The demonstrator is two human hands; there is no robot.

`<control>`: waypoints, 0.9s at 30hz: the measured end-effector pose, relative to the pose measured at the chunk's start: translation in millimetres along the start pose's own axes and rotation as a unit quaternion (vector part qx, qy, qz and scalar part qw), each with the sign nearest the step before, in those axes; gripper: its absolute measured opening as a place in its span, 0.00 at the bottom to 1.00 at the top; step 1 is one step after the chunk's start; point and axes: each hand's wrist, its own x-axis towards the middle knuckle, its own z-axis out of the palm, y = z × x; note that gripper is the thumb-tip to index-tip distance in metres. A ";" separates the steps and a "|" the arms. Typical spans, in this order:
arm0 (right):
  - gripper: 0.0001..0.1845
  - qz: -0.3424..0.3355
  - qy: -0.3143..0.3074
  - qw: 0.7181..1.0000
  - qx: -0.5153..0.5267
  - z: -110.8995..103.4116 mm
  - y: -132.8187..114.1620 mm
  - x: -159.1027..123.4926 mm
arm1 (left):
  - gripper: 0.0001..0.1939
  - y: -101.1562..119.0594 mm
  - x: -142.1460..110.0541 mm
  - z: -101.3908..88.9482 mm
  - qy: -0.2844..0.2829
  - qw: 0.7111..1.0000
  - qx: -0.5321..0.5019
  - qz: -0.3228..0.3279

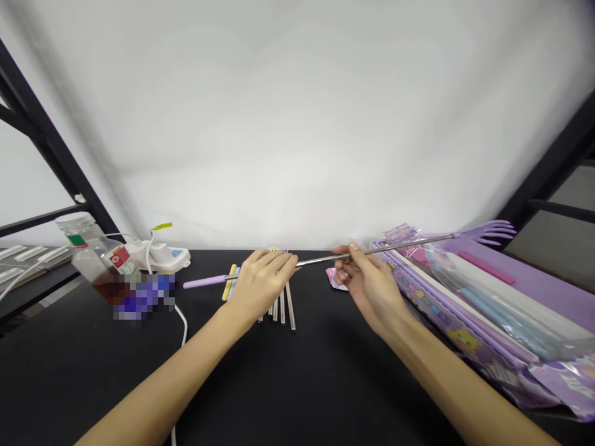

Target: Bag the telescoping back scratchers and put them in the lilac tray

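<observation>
A black tabletop [297, 384] meets a plain white wall [297, 124]. Across the middle spans a back scratcher [320, 260], its lilac handle toward eight o'clock, its clawed head toward three. The left hand [267, 279] wraps over its metal rod near the handle; the right hand [372, 279] pinches the rod lightly. At six o'clock lie more metal rods [290, 303] (yellow and blue handles peek out nearby). A purple box [432, 313] of plastic-wrapped items sits at four o'clock.

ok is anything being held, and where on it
A purple back scratcher: the left hand grips its metal rod just past the handle, and the right hand's fingers hold the rod farther toward the claw.
</observation>
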 end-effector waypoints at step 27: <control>0.15 0.001 -0.004 1.000 0.004 -8.6 -9.5 7.0 | 0.09 -14.1 2.8 -5.2 -0.025 0.998 0.064 0.007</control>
